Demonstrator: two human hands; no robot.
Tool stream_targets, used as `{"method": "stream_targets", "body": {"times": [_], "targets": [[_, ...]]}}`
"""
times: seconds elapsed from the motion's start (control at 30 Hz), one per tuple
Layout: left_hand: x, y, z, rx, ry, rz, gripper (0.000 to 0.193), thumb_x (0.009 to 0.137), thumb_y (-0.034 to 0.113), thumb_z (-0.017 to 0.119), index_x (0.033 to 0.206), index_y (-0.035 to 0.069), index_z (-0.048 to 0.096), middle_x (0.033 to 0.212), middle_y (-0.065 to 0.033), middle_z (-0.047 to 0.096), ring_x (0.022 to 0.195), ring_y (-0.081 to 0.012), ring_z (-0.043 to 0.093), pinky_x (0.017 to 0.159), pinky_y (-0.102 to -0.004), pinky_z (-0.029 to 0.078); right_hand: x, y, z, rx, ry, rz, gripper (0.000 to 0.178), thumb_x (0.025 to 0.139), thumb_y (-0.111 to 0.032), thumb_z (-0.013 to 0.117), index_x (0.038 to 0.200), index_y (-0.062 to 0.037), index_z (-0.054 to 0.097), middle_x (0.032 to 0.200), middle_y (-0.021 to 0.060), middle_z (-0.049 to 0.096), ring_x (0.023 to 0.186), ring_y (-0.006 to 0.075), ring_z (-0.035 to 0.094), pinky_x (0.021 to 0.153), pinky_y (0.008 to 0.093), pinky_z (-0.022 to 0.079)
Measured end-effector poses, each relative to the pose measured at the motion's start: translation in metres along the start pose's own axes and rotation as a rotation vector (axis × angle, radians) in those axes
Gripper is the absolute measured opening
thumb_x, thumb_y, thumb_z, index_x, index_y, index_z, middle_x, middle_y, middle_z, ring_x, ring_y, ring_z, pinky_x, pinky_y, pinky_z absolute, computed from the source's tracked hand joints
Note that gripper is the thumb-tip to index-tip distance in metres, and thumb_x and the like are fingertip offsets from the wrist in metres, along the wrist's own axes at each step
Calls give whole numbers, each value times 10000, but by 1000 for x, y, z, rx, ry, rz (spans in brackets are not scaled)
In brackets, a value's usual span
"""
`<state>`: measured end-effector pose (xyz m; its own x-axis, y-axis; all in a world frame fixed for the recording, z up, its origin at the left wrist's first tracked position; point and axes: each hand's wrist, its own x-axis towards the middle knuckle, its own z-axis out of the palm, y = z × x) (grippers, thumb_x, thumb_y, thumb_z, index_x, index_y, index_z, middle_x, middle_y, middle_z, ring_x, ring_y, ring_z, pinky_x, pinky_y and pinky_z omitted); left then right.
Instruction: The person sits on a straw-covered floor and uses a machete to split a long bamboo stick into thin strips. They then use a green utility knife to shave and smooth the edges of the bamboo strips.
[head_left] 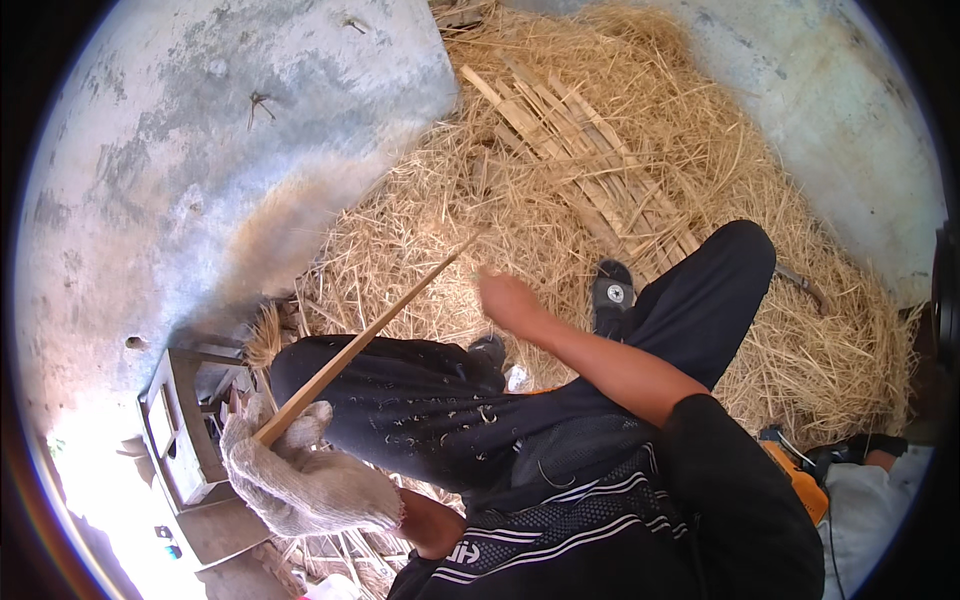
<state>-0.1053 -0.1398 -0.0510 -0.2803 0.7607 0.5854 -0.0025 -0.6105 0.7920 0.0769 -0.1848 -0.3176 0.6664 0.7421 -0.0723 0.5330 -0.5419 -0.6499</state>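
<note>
My left hand (310,485), in a thick off-white knitted glove, grips the near end of a long narrow strip of wood or bamboo (355,345). The strip slants up and away to the right over my left thigh, its thin far end above the straw. Just right of that far end is my bare right hand (510,300), with its fingers curled closed. Whatever those fingers hold, if anything, cannot be made out. Pale shavings dot my dark trousers (400,405).
Loose straw (400,240) covers the floor around my feet. Several split strips (590,150) lie in a bundle beyond them. Stained walls (270,110) rise at the left and right. A small wooden stool or frame (185,430) stands at left; an orange-yellow object (795,478) lies at lower right.
</note>
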Motion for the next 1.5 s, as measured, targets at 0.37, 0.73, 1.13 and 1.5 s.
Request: {"method": "stream_targets", "body": {"times": [0.37, 0.73, 1.13, 1.5], "targets": [[9, -10, -6, 142, 27, 70, 306, 966, 203, 574, 1024, -81, 671, 904, -201, 686, 693, -221, 702, 508, -229, 600, -9, -5, -4, 53, 2, 139, 335, 991, -250, 429, 1114, 57, 483, 779, 336, 625, 750, 511, 625, 712, 564, 504], [6, 1, 1, 159, 65, -30, 293, 959, 205, 590, 1003, -72, 674, 880, -183, 685, 669, -215, 689, 482, -215, 574, -1, 54, 46, -253, -429, 117, 457, 848, -82, 516, 1257, 115, 470, 882, 322, 664, 866, 449, 677, 759, 515, 547], [13, -18, -15, -101, -146, 64, 333, 996, 206, 534, 1017, -120, 597, 936, -236, 640, 629, -256, 672, 451, -251, 595, -47, -102, -89, 357, -32, -257, 254, 1004, -229, 511, 1079, 13, 521, 555, 212, 550, 505, 384, 601, 485, 449, 456], [-7, -3, -12, -27, -105, 23, 369, 1003, 261, 498, 1011, -89, 616, 860, -210, 664, 467, -172, 563, 438, -243, 505, -85, -121, -87, 141, -24, -223, 144, 961, -126, 519, 947, 11, 479, 551, 234, 554, 537, 424, 615, 483, 513, 471]]}}
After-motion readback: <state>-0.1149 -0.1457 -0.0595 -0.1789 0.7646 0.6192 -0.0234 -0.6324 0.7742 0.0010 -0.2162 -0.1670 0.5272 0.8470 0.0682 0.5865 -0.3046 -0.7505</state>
